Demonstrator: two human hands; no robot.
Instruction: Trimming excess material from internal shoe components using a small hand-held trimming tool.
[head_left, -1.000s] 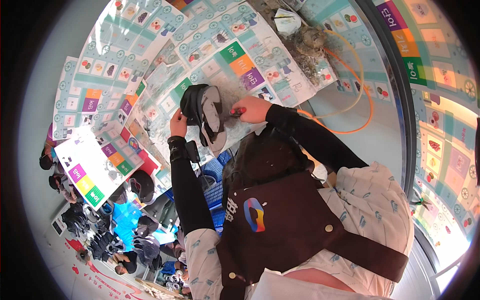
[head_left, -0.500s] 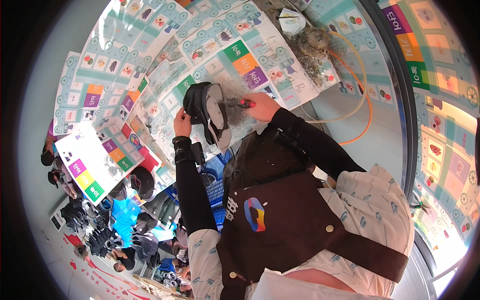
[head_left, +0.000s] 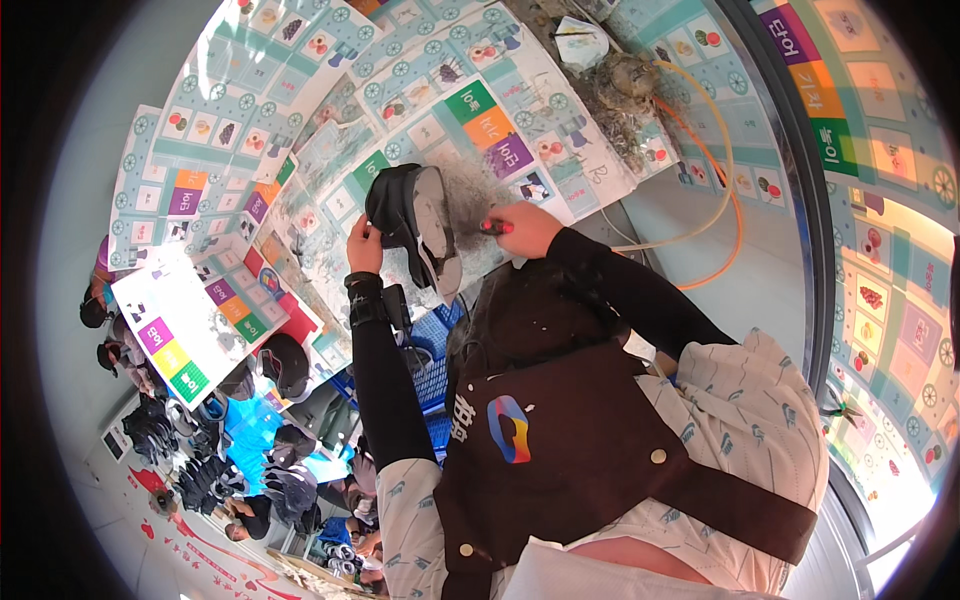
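Note:
A black shoe (head_left: 393, 205) with a pale grey sole stands on its side over the covered worktop, its sole turned to the right. At its left edge, my left hand (head_left: 364, 247) grips the upper, thumb and fingers closed on it. To the right of the sole, my right hand (head_left: 530, 230) is closed round a dark hand tool with a red part (head_left: 494, 227). The tool's working end is hard to make out against grey dust (head_left: 470, 195). A gap shows between the red part and the sole.
Patterned sheets cover the worktop (head_left: 330, 205). At the far right lie a white mask-like item (head_left: 582, 42) and a dusty heap (head_left: 628, 80). An orange hose (head_left: 738, 215) curves down the right. Blue crates (head_left: 432, 385) stand below; shoes (head_left: 205, 480) and other people are lower left.
My right hand has shifted slightly down with the tool, and the tool's dark end no longer shows against the sole. My left hand and the shoe have stayed nearly in place.

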